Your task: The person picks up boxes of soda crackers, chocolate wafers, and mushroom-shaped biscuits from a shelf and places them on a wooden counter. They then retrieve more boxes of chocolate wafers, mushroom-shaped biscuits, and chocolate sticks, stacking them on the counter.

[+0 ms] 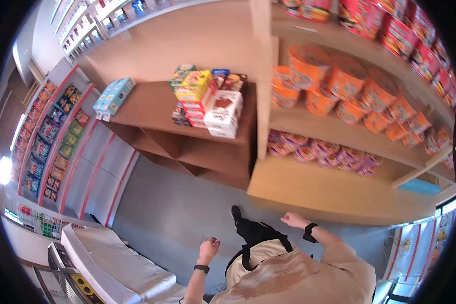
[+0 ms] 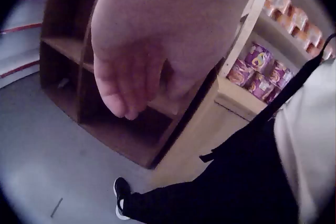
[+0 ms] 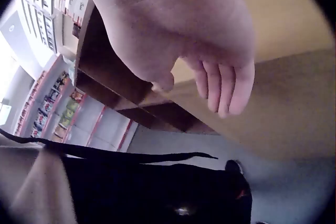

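My left hand hangs over the grey floor with nothing in it; in the left wrist view its fingers droop loosely. My right hand is also bare-palmed, close to the front edge of the light wooden shelf unit. Relaxed, slightly bent fingers show in the right wrist view. Orange noodle cups stand stacked on the shelf above, with purple noodle packs on the level below. Ahead, a brown cabinet carries yellow and red boxes, white boxes and a light blue box.
Snack racks with red-edged shelves curve along the left. A white-covered counter stands at the lower left. Red noodle tubs fill the top right shelf. Grey floor lies between cabinet and counter.
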The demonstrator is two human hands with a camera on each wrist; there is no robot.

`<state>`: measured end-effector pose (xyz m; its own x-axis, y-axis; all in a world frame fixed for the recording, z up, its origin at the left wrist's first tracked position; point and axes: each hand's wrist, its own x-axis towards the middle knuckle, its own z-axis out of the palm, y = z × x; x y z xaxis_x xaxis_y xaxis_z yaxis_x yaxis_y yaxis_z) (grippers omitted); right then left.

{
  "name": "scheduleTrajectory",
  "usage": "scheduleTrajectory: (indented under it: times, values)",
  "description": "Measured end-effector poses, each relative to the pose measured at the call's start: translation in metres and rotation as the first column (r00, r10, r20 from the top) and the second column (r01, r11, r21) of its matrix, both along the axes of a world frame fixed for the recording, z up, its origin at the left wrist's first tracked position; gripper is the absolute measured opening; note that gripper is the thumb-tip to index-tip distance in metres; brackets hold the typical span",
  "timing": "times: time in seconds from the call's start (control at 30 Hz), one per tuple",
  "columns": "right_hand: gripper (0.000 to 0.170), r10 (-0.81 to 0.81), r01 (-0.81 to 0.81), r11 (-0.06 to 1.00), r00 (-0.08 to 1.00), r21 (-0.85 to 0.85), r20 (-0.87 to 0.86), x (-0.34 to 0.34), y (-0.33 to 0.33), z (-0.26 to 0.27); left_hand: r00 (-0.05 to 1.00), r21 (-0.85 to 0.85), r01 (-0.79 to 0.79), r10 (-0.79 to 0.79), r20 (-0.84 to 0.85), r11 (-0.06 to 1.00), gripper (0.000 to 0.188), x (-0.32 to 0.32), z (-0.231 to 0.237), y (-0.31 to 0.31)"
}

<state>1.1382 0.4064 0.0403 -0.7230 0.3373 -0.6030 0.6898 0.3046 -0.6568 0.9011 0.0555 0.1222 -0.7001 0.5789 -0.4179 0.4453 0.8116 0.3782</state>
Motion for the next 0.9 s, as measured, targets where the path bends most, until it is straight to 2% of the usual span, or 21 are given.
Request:
scheduleTrajectory:
  times: [0.1,0.17,0.2,0.23,0.33,0.37,0.43,0.5,0.63,0.7,0.77,0.83,0.9]
  values:
    - [0.048,0.036,-0.037,0.999,0.997,0.016,0.068,0.085,-0.003,-0.006,0.999,-0.025,0.007,-0.006,0.033,1.000,0.027,0.057,-0.020,-0.018]
    - [0.050,0.037,-0.035,0.999,0.987,-0.013,0.154,0.138,-0.002,-0.011,0.998,-0.054,-0.007,0.010,0.055,0.998,0.028,0.102,-0.014,-0.025]
    - [0.051,0.139,-0.133,0.990,0.970,-0.043,0.200,0.163,0.004,-0.024,0.992,-0.044,-0.070,0.074,0.107,0.997,0.029,0.123,-0.013,-0.028]
    - [0.051,0.141,-0.135,0.990,0.970,-0.044,0.198,0.184,0.011,-0.026,0.979,-0.038,-0.130,0.134,0.156,0.991,0.030,0.141,-0.013,-0.032]
    - [0.055,0.045,-0.013,0.996,0.914,-0.083,0.404,0.235,0.024,-0.019,0.980,-0.146,-0.080,0.105,0.171,0.986,0.032,0.194,-0.021,-0.047]
    - [0.055,0.052,-0.018,0.996,0.914,-0.089,0.403,0.253,0.030,-0.036,0.979,-0.151,-0.085,0.111,0.170,0.985,0.032,0.213,-0.026,-0.052]
    - [0.047,-0.039,0.040,0.999,0.947,0.003,0.317,0.273,0.044,-0.055,0.987,-0.182,-0.088,0.110,0.116,0.979,0.032,0.241,-0.039,-0.060]
    - [0.046,-0.034,0.051,0.997,0.953,-0.049,0.300,0.281,0.064,-0.062,0.983,-0.173,-0.128,0.148,0.110,0.977,0.031,0.268,-0.046,-0.061]
    - [0.046,-0.061,0.059,0.992,0.998,0.111,0.015,0.293,0.096,-0.062,0.963,-0.177,-0.231,0.251,0.096,0.957,0.029,0.322,-0.051,-0.042]
    - [0.047,-0.096,0.096,0.994,0.995,0.059,-0.007,0.307,0.108,-0.041,0.976,-0.204,-0.195,0.211,0.058,0.959,0.027,0.347,-0.056,-0.022]
    - [0.049,-0.129,0.129,0.992,0.992,0.001,-0.009,0.340,0.132,-0.034,0.992,-0.143,-0.099,0.110,0.067,0.985,0.027,0.376,-0.074,-0.009]
    - [0.049,-0.069,0.070,0.996,0.998,-0.057,0.012,0.379,0.140,-0.037,0.978,-0.142,-0.188,0.198,0.059,0.972,0.027,0.412,-0.060,0.035]
    - [0.048,-0.031,0.035,0.997,0.998,-0.071,0.054,0.427,0.156,-0.027,0.992,-0.105,-0.106,0.112,0.051,0.989,0.029,0.441,-0.048,0.077]
